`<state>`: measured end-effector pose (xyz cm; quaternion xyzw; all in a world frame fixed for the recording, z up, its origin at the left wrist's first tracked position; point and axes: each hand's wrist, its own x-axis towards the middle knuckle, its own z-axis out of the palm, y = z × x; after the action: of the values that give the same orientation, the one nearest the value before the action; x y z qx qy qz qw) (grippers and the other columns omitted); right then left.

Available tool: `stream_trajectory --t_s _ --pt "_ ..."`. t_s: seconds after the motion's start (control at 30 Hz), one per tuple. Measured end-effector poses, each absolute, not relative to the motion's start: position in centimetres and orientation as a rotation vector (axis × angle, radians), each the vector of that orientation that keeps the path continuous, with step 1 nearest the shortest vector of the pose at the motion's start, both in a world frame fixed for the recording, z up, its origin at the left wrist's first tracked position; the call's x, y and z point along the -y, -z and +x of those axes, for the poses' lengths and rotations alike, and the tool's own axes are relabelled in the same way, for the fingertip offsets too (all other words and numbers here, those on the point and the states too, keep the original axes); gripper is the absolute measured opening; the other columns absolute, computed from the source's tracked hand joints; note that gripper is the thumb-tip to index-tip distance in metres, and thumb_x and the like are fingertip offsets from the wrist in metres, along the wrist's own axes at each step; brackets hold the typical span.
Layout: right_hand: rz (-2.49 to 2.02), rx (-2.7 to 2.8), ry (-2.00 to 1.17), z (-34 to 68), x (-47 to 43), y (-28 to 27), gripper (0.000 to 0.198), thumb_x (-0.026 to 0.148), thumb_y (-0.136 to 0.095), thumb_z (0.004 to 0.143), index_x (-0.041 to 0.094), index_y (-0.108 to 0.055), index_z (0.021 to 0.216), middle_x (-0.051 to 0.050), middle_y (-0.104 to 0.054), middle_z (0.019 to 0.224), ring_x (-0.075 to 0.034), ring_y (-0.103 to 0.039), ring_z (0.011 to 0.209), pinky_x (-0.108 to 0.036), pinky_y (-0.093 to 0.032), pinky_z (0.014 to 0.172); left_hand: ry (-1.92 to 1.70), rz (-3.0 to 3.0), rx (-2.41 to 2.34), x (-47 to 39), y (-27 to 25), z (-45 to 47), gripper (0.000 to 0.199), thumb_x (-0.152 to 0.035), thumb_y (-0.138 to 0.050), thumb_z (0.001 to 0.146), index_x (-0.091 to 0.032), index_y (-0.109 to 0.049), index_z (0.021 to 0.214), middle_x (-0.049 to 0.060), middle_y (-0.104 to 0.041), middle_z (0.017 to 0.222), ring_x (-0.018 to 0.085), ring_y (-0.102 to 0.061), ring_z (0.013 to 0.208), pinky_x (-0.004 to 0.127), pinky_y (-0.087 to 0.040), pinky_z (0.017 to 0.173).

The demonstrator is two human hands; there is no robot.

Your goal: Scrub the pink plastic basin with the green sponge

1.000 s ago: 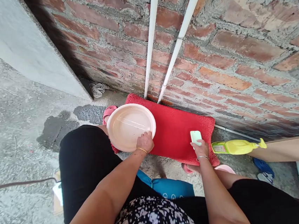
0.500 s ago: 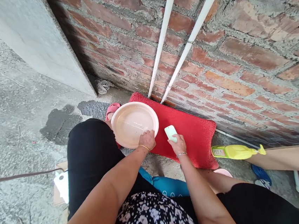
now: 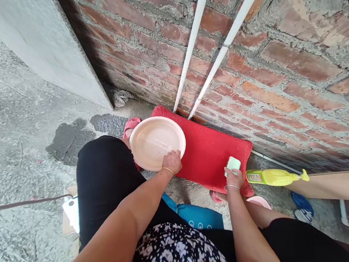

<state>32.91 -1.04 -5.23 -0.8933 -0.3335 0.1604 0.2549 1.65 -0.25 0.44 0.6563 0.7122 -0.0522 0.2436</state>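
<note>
My left hand (image 3: pixel 171 162) grips the near right rim of a pale pink basin (image 3: pixel 143 163), fingers curled over the edge. Some clear water seems to lie in the basin, which sits over the left end of a red mat (image 3: pixel 207 152). In my right hand (image 3: pixel 234 178) is a pale green scrub brush (image 3: pixel 233 163), held low over the mat's right end. Its underside is hidden, so I cannot tell whether bristles touch the mat. Just right of that hand lies a yellow detergent bottle (image 3: pixel 271 177).
A brick wall (image 3: pixel 160 46) with two white pipes (image 3: pixel 195 38) rises behind the mat. A concrete slab (image 3: pixel 46 48) stands at the left. Near my legs are a blue bag (image 3: pixel 198 216), a pink slipper (image 3: pixel 132 122) and a cardboard piece (image 3: pixel 337 185). The floor has a wet patch (image 3: pixel 67 143).
My right hand has moved right along the mat with the scrub brush, from near the middle to the right end. My left hand stays on the basin.
</note>
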Motion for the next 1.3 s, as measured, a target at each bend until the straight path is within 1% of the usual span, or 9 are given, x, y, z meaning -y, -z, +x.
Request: stream_trajectory --t_s 0.07,0.23,0.37,0.63,0.8,0.93,1.03,1.17,1.3 --pt "-2.289 1.152 -0.443 28.6 -0.8 4.7 0.043 0.049 -0.070 0.053 0.020 -0.061 0.084 -0.004 -0.059 0.086 -0.021 -0.054 0.081 -0.032 -0.042 0.076 0.156 1.795 -1.941 0.2 -0.5 1.7 0.030 -0.017 -0.035 0.082 -0.017 -0.044 0.111 0.013 -0.051 0.104 0.023 -0.051 0.097 0.038 -0.041 0.080" --pt "-1.888 1.775 -0.482 18.4 -5.2 3.1 0.035 0.046 -0.063 0.066 0.023 -0.061 0.091 -0.004 -0.053 0.097 -0.020 -0.050 0.092 -0.031 -0.038 0.084 0.184 1.792 -1.938 0.2 -0.5 1.7 0.032 -0.018 -0.037 0.081 -0.017 -0.044 0.112 0.013 -0.051 0.105 0.023 -0.050 0.098 0.037 -0.041 0.081" --pt "-1.845 1.938 -0.476 17.3 -7.0 3.4 0.033 0.043 -0.063 0.068 0.023 -0.062 0.093 -0.005 -0.052 0.097 -0.020 -0.050 0.090 -0.032 -0.037 0.084 0.175 1.787 -1.934 0.2 -0.3 1.7 0.033 -0.018 -0.037 0.081 -0.017 -0.043 0.113 0.013 -0.051 0.105 0.023 -0.051 0.097 0.037 -0.041 0.081" --pt "-2.364 1.151 -0.401 33.6 -2.5 5.2 0.040 0.046 -0.071 0.051 0.020 -0.061 0.080 -0.005 -0.054 0.086 -0.023 -0.053 0.081 -0.036 -0.042 0.076 0.149 1.786 -1.954 0.3 -0.2 1.8 0.032 -0.016 -0.036 0.081 -0.017 -0.044 0.111 0.013 -0.051 0.103 0.023 -0.051 0.095 0.038 -0.041 0.080" --pt "-2.518 0.645 -0.257 38.8 -0.5 4.2 0.030 0.043 -0.069 0.054 0.023 -0.056 0.073 -0.008 -0.058 0.084 -0.026 -0.056 0.080 -0.040 -0.044 0.073 0.141 1.788 -1.956 0.3 -0.4 1.8 0.030 -0.015 -0.035 0.081 -0.017 -0.045 0.110 0.012 -0.052 0.102 0.023 -0.052 0.095 0.037 -0.041 0.079" --pt "-2.307 0.888 -0.447 32.6 -3.0 4.1 0.036 0.044 -0.070 0.051 0.021 -0.058 0.075 -0.004 -0.057 0.081 -0.021 -0.055 0.075 -0.036 -0.045 0.072 0.145 1.784 -1.952 0.3 -0.6 1.7 0.029 -0.016 -0.035 0.082 -0.017 -0.045 0.110 0.012 -0.051 0.103 0.023 -0.051 0.096 0.037 -0.040 0.080" --pt "-2.206 1.119 -0.514 25.2 -5.4 4.5 0.039 0.044 -0.072 0.049 0.020 -0.061 0.079 -0.003 -0.055 0.085 -0.020 -0.053 0.080 -0.034 -0.043 0.079 0.166 1.776 -1.944 0.2 -0.7 1.7 0.030 -0.017 -0.036 0.082 -0.018 -0.044 0.112 0.012 -0.051 0.104 0.022 -0.051 0.097 0.037 -0.040 0.081" --pt "-2.034 1.597 -0.638 17.7 -7.7 4.8 0.037 0.046 -0.066 0.060 0.023 -0.062 0.088 -0.002 -0.051 0.092 -0.018 -0.050 0.084 -0.032 -0.040 0.080 0.170 1.771 -1.938 0.2 -0.6 1.8 0.032 -0.018 -0.036 0.082 -0.018 -0.043 0.114 0.013 -0.050 0.105 0.023 -0.050 0.097 0.037 -0.040 0.082" --pt "-1.997 1.823 -0.652 16.2 -9.3 5.0 0.036 0.045 -0.067 0.060 0.024 -0.062 0.090 -0.002 -0.049 0.089 -0.019 -0.049 0.083 -0.032 -0.039 0.079 0.164 1.764 -1.929 0.2 -0.4 1.8 0.033 -0.019 -0.037 0.082 -0.017 -0.043 0.115 0.013 -0.050 0.105 0.024 -0.050 0.098 0.039 -0.040 0.082"
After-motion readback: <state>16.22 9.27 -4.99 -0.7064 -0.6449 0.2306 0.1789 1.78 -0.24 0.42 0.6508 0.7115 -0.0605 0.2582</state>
